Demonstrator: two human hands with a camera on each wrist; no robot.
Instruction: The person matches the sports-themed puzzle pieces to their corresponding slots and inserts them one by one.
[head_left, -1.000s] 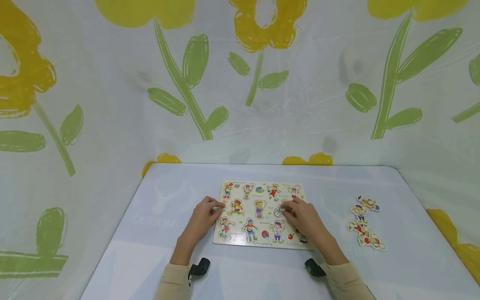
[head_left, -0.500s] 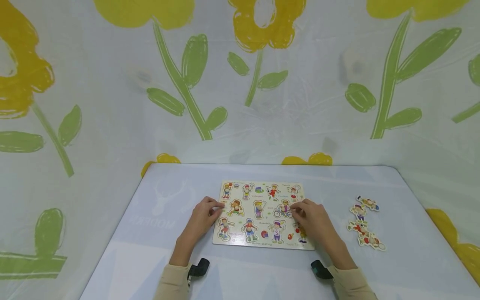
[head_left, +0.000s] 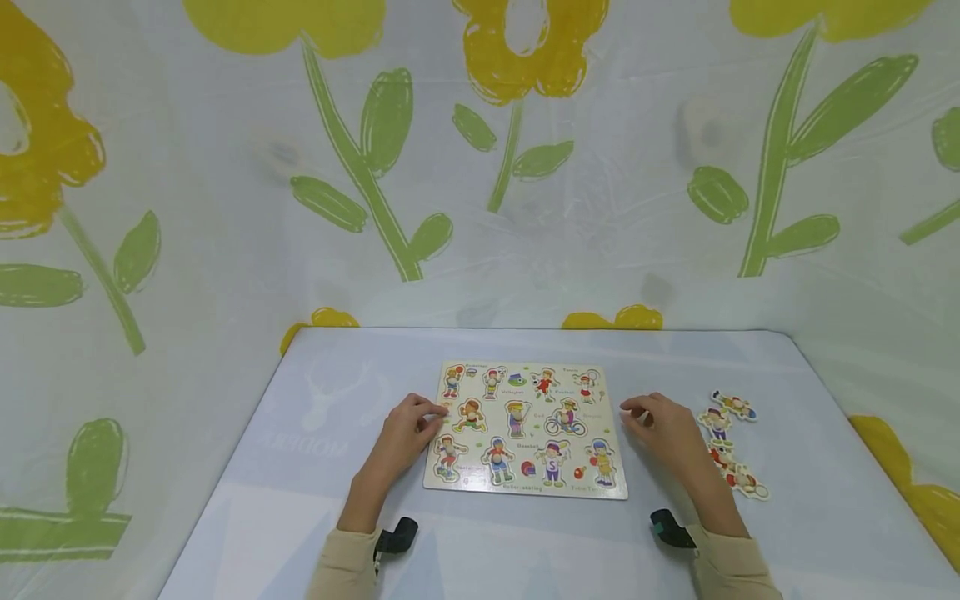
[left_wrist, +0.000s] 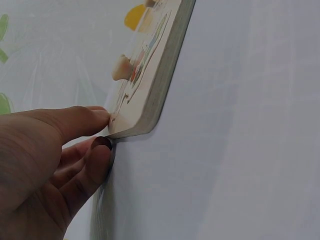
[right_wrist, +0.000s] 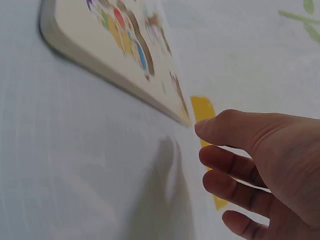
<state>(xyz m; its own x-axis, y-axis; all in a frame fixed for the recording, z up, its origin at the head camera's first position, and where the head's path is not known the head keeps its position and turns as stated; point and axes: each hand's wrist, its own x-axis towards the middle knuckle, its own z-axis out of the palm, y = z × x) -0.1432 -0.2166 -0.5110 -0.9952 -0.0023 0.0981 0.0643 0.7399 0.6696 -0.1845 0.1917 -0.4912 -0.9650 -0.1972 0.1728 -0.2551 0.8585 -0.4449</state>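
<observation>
A wooden peg puzzle board lies flat on the table, with several painted sports figures set in its face. The cyclist piece sits in the middle row at the right. My left hand holds the board's left edge; the left wrist view shows the thumb at its rim and the fingers just below. Off the board's right side hovers my right hand, fingers relaxed and nothing between them. In the right wrist view its fingers stand spread apart near the board's edge.
Several loose figure pieces lie in a cluster on the table right of my right hand, the lower ones partly covered by it. The white table ends at a flower-printed curtain behind. A dark wrist camera sits at each cuff.
My right hand has let go of the cyclist piece and moved right, off the board. The cyclist and the lower-right figure now show fully. My left hand stays at the left edge.
</observation>
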